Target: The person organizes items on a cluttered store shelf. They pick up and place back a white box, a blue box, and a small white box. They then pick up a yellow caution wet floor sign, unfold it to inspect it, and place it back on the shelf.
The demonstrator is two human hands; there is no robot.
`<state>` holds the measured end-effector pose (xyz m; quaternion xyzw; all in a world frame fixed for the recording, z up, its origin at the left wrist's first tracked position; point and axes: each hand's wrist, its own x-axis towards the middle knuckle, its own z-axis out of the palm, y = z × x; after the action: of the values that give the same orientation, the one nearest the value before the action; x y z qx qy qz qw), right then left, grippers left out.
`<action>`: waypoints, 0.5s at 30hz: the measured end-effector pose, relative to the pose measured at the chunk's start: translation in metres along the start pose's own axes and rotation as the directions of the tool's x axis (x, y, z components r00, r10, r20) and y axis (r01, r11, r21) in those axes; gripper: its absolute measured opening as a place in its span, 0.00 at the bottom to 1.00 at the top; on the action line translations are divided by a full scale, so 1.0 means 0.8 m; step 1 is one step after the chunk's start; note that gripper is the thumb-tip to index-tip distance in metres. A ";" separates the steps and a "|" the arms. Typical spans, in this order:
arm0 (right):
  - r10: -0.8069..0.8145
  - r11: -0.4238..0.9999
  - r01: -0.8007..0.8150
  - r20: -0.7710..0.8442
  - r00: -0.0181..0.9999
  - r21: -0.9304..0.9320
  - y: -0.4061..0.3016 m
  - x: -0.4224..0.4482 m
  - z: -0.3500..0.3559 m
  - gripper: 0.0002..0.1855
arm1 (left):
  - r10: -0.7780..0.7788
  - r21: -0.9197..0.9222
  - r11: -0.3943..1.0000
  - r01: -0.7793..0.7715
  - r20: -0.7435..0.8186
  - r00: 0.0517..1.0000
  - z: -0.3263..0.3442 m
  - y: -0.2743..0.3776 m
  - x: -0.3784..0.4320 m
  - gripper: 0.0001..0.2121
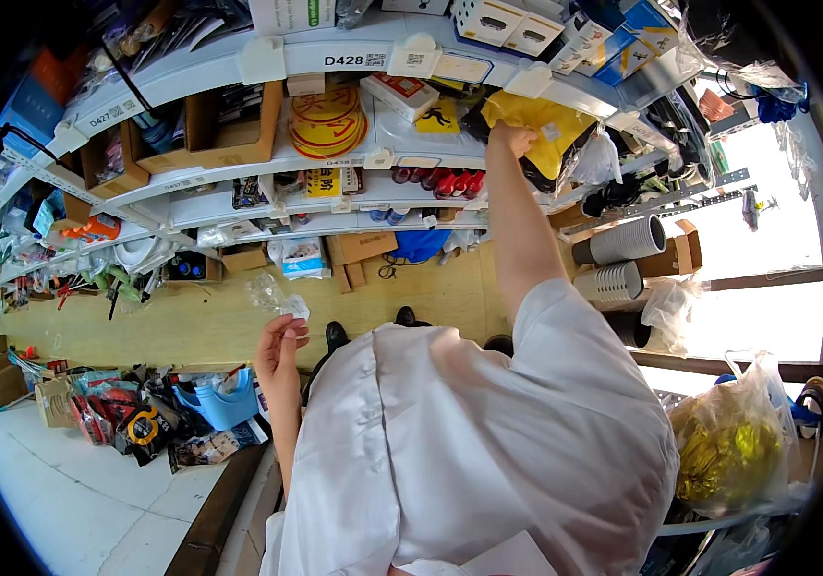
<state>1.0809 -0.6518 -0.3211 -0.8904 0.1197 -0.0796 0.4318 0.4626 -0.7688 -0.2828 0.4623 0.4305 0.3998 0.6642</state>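
My right hand (516, 138) reaches up to the shelf at the upper right, fingers curled at the edge of a yellow packaged item (548, 122). Dark wrapped goods lie beneath and beside that yellow item. My left hand (283, 347) hangs low on the left, in front of my shirt, thumb near its bent fingers. Just past its fingertips show a small white piece (298, 307) and a crumpled clear plastic bag (266, 291). Whether the hand pinches them or they lie on the floor behind it, I cannot tell.
Before me runs a white shelf unit (343, 162) with several levels. Round yellow signs (326, 122), an open cardboard box (239, 137) and red bottles (447, 183) stand on it. Stacked grey buckets (627, 241) lie at right. A blue basket (220, 403) sits behind on the left.
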 end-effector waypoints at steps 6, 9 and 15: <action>0.051 0.578 -0.206 0.218 0.975 0.789 0.133 -0.015 -0.087 0.43 | 0.008 0.010 1.000 -0.008 0.005 1.000 0.017 -0.007 0.017 0.11; 0.492 0.329 -0.729 0.550 0.675 0.601 0.149 0.019 -0.114 0.43 | 0.009 0.022 1.000 -0.012 0.098 0.995 0.041 -0.010 0.037 0.10; 0.283 0.270 -0.626 0.561 0.778 0.732 0.195 0.099 -0.111 0.25 | -0.017 0.124 0.991 -0.042 0.440 0.898 0.113 0.007 0.070 0.09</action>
<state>1.1122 -0.8340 -0.3869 -0.4441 0.2408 0.1443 0.8509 0.5643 -0.7394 -0.2705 0.5858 0.2916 0.2605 0.7099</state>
